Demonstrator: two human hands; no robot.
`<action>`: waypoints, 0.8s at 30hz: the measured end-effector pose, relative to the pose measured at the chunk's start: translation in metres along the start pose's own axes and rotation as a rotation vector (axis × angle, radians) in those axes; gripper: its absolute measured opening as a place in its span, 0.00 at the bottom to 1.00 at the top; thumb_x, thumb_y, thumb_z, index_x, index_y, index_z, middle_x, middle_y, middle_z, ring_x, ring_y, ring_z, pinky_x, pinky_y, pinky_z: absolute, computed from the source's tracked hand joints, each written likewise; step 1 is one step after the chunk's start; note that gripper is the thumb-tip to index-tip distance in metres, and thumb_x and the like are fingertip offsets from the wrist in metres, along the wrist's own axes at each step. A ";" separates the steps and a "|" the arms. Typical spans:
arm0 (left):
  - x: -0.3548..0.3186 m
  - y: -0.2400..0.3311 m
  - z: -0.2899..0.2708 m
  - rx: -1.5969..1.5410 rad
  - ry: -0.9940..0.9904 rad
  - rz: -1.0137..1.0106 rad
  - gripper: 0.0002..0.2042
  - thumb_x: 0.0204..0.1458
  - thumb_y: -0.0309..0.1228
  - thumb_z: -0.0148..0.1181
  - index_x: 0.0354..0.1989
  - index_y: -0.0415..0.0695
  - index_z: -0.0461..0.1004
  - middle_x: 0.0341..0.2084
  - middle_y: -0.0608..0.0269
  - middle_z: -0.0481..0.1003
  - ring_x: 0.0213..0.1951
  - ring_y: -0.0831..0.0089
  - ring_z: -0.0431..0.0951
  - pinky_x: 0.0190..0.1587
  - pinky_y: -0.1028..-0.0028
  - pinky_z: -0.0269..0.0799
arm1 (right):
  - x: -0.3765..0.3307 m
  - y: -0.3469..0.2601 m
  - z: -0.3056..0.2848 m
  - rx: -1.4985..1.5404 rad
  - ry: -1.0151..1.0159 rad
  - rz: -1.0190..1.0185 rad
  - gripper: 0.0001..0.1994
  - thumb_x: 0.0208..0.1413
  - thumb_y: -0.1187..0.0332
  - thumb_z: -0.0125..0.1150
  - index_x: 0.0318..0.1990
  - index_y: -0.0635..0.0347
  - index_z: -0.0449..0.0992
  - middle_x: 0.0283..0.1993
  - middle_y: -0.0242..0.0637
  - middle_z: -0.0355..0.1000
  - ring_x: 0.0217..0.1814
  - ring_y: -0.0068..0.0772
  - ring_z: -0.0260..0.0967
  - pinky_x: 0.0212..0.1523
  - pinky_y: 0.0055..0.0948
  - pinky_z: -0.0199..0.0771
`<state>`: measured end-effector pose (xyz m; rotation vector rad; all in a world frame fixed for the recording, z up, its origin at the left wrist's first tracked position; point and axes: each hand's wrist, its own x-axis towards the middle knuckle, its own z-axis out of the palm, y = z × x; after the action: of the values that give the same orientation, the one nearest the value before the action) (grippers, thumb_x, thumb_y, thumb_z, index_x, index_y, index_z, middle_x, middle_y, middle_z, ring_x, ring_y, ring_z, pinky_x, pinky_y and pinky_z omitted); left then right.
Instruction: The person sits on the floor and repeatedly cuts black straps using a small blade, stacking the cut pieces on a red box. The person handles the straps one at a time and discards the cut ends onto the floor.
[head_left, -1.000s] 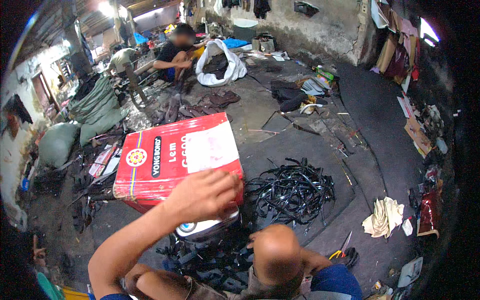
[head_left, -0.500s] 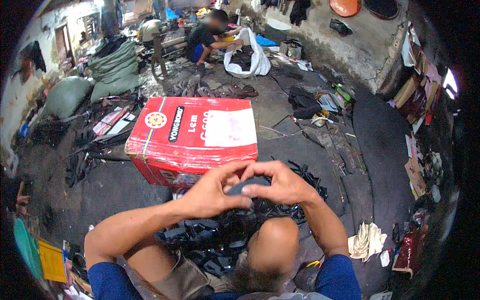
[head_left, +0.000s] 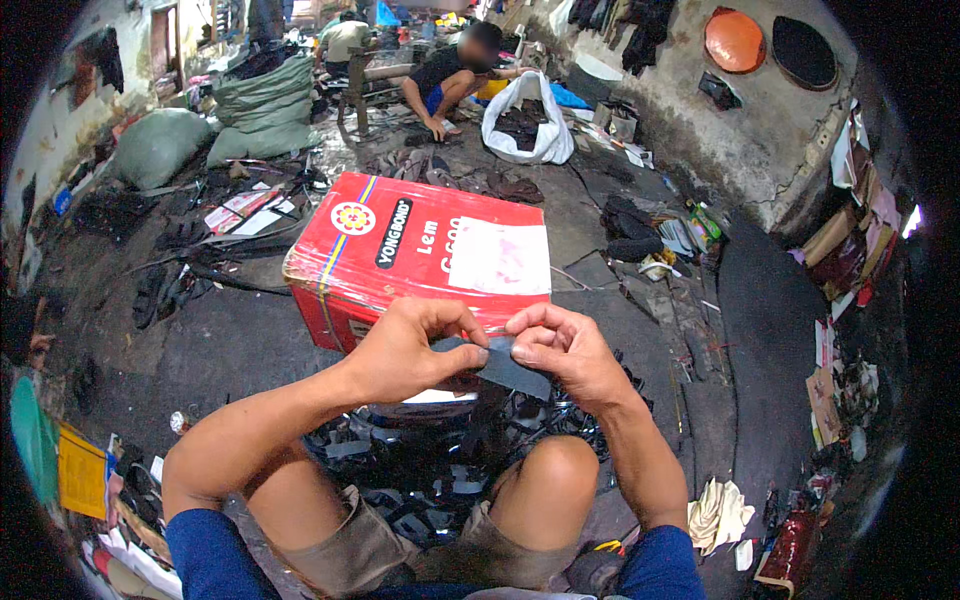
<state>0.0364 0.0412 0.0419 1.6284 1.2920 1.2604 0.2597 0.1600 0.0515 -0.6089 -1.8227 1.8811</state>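
Note:
Between my two hands is a flat, dark grey piece of flexible sheet material point(head_left: 515, 374), held over my knees. My left hand point(head_left: 415, 345) pinches it between thumb and fingers along its upper edge. Close beside, my right hand point(head_left: 568, 352) has thumb and fingertips closed on the same edge. Just beyond my hands stands a red cardboard box point(head_left: 420, 245) with a white patch on its top. Below them, between my legs, lies a heap of shiny black strips and pieces point(head_left: 400, 445), partly hidden by my forearms and knees.
A white sack point(head_left: 528, 125) with dark pieces in it stands farther off, beside a crouching person point(head_left: 455, 85). Stuffed green sacks point(head_left: 262, 110) lie at the far left. Scraps litter the floor, with a cream cloth point(head_left: 718, 517) near my right elbow.
My hands have drawn apart a little, and more of the dark grey piece shows, hanging flat between them. The whole view has shifted, so the box appears farther right.

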 end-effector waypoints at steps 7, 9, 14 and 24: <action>-0.031 -0.036 0.023 0.377 -1.103 -0.014 0.06 0.44 0.27 0.62 0.32 0.46 0.82 0.27 0.51 0.81 0.33 0.54 0.83 0.38 0.56 0.75 | 0.014 -0.035 -0.003 0.194 0.165 -0.288 0.18 0.57 0.76 0.67 0.53 0.61 0.69 0.40 0.35 0.79 0.39 0.22 0.75 0.42 0.24 0.74; -0.042 -0.028 0.032 0.494 -1.126 -0.034 0.05 0.44 0.29 0.64 0.30 0.45 0.81 0.26 0.51 0.80 0.36 0.49 0.83 0.38 0.52 0.75 | 0.007 -0.046 -0.001 0.103 0.090 -0.242 0.18 0.57 0.76 0.67 0.53 0.60 0.69 0.38 0.34 0.78 0.38 0.20 0.74 0.38 0.23 0.74; -0.027 0.039 0.008 0.751 -0.202 0.222 0.25 0.42 0.51 0.75 0.37 0.42 0.77 0.34 0.54 0.76 0.41 0.51 0.80 0.40 0.56 0.78 | -0.005 -0.037 0.011 -0.020 0.183 -0.258 0.17 0.57 0.76 0.68 0.52 0.61 0.71 0.36 0.31 0.78 0.36 0.17 0.74 0.37 0.21 0.74; 0.005 0.034 0.001 -0.309 -0.244 -0.186 0.09 0.60 0.26 0.63 0.47 0.38 0.77 0.27 0.68 0.77 0.27 0.83 0.76 0.30 0.75 0.74 | 0.006 -0.053 0.034 -0.701 0.155 -0.634 0.22 0.65 0.57 0.65 0.58 0.64 0.73 0.59 0.37 0.71 0.63 0.32 0.67 0.62 0.37 0.68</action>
<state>0.0470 0.0371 0.0739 1.3606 1.0170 1.0519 0.2352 0.1381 0.1059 -0.3080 -2.2113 0.7581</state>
